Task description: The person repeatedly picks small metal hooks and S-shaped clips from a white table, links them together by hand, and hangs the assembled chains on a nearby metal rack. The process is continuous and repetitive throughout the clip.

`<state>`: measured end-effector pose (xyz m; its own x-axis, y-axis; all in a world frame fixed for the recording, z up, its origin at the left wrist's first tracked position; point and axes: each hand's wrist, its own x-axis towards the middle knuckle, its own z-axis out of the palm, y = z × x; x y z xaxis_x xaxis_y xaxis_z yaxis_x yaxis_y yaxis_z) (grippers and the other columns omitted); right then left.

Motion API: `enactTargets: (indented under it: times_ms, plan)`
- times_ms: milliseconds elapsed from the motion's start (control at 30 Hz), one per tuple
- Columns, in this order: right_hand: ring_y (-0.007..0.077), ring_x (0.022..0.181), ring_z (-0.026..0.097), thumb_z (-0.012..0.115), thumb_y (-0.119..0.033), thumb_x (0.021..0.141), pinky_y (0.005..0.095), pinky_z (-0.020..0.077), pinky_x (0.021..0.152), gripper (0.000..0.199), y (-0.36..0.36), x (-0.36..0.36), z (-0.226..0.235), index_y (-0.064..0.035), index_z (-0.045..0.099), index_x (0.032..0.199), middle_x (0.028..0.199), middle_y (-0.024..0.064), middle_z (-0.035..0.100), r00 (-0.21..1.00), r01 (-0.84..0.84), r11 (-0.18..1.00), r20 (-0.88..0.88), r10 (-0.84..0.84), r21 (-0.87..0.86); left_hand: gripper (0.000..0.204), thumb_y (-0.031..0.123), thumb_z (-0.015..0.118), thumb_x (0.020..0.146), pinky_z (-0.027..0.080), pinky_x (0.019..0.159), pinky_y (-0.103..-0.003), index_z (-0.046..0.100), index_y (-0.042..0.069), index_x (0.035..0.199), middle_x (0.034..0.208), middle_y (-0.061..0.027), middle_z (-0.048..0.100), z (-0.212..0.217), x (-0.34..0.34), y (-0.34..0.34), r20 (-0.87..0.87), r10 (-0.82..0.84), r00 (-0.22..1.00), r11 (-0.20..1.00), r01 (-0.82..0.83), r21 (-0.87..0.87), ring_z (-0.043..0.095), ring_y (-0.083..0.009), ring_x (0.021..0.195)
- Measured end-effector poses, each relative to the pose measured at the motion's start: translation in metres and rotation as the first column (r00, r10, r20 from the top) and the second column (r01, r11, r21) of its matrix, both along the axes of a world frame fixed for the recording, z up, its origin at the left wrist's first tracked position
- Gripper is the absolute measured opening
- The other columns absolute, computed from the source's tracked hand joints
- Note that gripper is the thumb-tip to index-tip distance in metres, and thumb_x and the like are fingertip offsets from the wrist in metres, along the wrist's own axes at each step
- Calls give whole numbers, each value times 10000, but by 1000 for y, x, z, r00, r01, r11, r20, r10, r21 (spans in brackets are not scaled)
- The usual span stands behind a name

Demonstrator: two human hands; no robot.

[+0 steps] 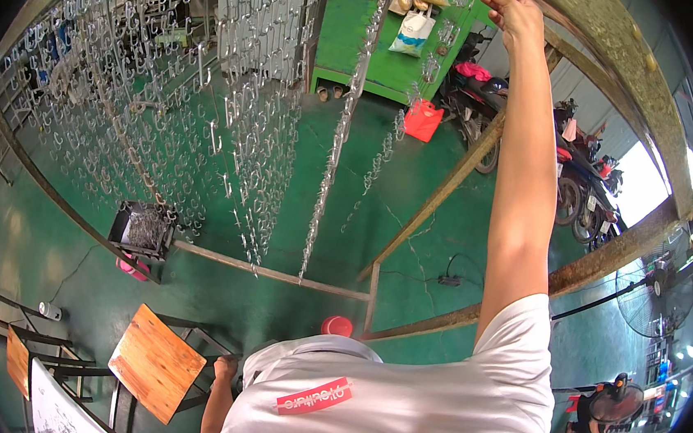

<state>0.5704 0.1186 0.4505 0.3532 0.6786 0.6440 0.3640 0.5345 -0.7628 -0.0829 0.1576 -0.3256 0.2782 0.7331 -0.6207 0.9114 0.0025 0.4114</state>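
Note:
My right hand [513, 14] is raised high at the upper right, beside the rusty beam of a metal frame. Its fingers are closed together at the top of a thin hanging strand of small shiny metal hooks [431, 67]; what exactly they pinch is too small to make out. A denser strand of hooks [339, 135] hangs to the left of it. My left hand [225, 367] is low, beside the wooden-topped stool [158, 363], and its fingers are hard to see.
Many rows of C-shaped hooks [108, 130] hang at the left. A black crate [142, 228] holds metal pieces. A white table [76, 422] is at lower left. Beyond the frame stand a green cabinet [365, 50], a red jug [423, 121], motorbikes [478, 114] and a fan [657, 284].

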Motion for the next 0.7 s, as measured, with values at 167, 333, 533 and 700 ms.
enactTargets:
  times_ms: [167, 333, 533, 700]
  plan:
    - [109, 789, 673, 730, -116, 840, 179, 445, 534, 343, 30, 14, -2, -17, 588, 1136, 961, 55, 693, 894, 446, 894, -72, -443, 43, 332, 294, 619, 781, 512, 877, -381, 722, 75, 1007, 1013, -197, 678, -13, -4, -7, 110, 215, 970, 976, -209, -66, 656, -314, 996]
    - [112, 794, 675, 742, -120, 830, 172, 440, 521, 359, 36, 42, -3, -8, 581, 1130, 958, 61, 691, 915, 401, 914, -60, -398, 51, 330, 292, 645, 765, 513, 860, -390, 726, 56, 982, 959, -207, 687, 1, -8, -14, 123, 92, 988, 993, -101, 66, 667, -330, 952]
    - [105, 708, 638, 753, -157, 820, 182, 424, 510, 338, 19, -12, -18, -39, 610, 1102, 901, 34, 672, 831, 556, 822, -87, -549, 126, 330, 292, 660, 762, 511, 851, -404, 720, 40, 967, 941, -213, 688, 21, -4, -19, 102, 184, 978, 983, -185, -1, 667, -340, 941]
    - [90, 619, 575, 719, -226, 847, 196, 385, 465, 305, -11, -33, -181, -39, 626, 1068, 811, 18, 635, 829, 558, 809, -140, -541, 185, 330, 297, 651, 780, 520, 817, -432, 711, 51, 992, 982, -202, 684, 18, -9, -28, 31, 100, 995, 992, -102, 72, 661, -355, 938]
